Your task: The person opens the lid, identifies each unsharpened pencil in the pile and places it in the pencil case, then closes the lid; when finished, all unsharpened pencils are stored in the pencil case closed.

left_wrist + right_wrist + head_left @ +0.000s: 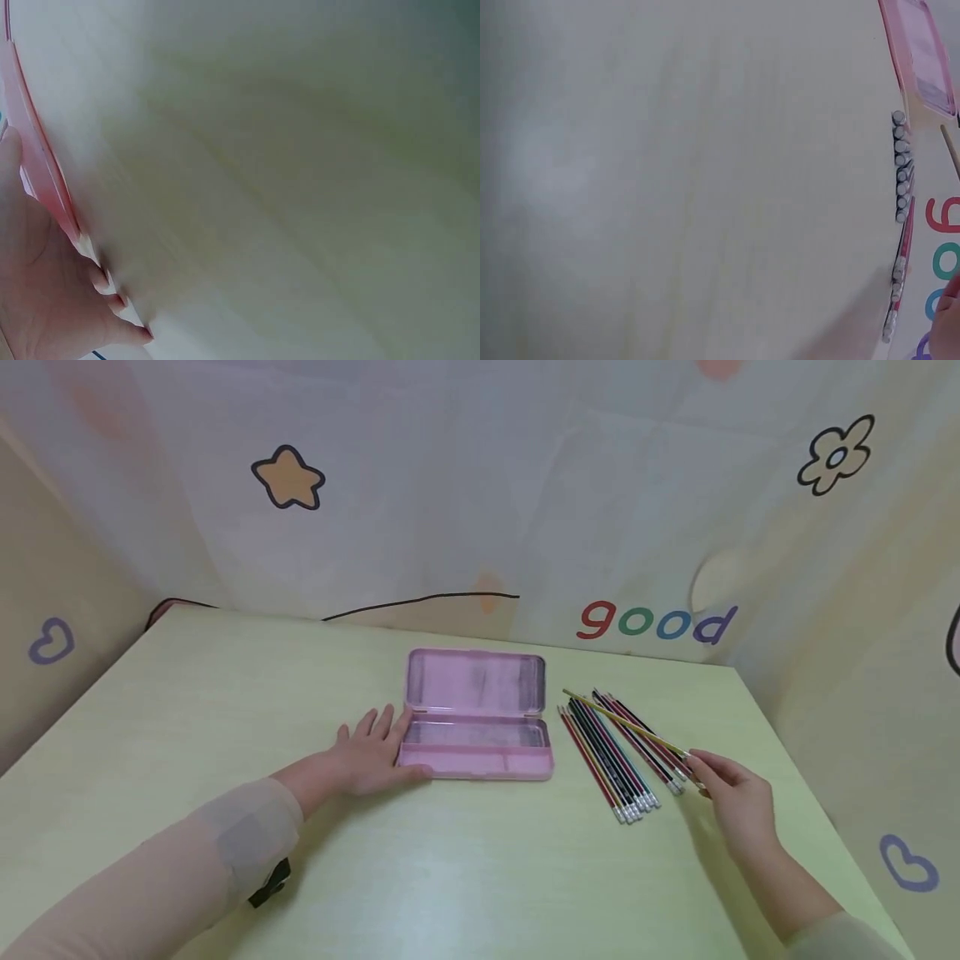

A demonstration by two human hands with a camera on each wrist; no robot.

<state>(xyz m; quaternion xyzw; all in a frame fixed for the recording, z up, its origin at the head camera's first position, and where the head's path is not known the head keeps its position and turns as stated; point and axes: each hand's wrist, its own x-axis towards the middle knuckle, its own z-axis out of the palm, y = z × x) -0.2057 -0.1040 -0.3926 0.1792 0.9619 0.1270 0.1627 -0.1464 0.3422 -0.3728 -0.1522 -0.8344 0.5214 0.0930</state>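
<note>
A pink pencil case (476, 762) lies with its lid raised at the middle of the table. Spread fingers of my left hand (367, 758) touch its left side, the thumb at its front corner; the left wrist view shows that hand (52, 300) against the pink wall (37, 157). Over on the right, my right hand (738, 797) pinches a yellow pencil (626, 722) near its eraser end, tilted above other pencils. Those pencils (607, 768) lie side by side, erasers toward me, in two loose groups. Only part of the right hand (946, 322) shows in the right wrist view.
The pale green table (480, 877) meets a printed curtain (450, 527) at the back and both sides. Coloured letters spelling "good" (656, 622) are on the curtain behind the pencils. A small black object (272, 883) hangs by the left sleeve.
</note>
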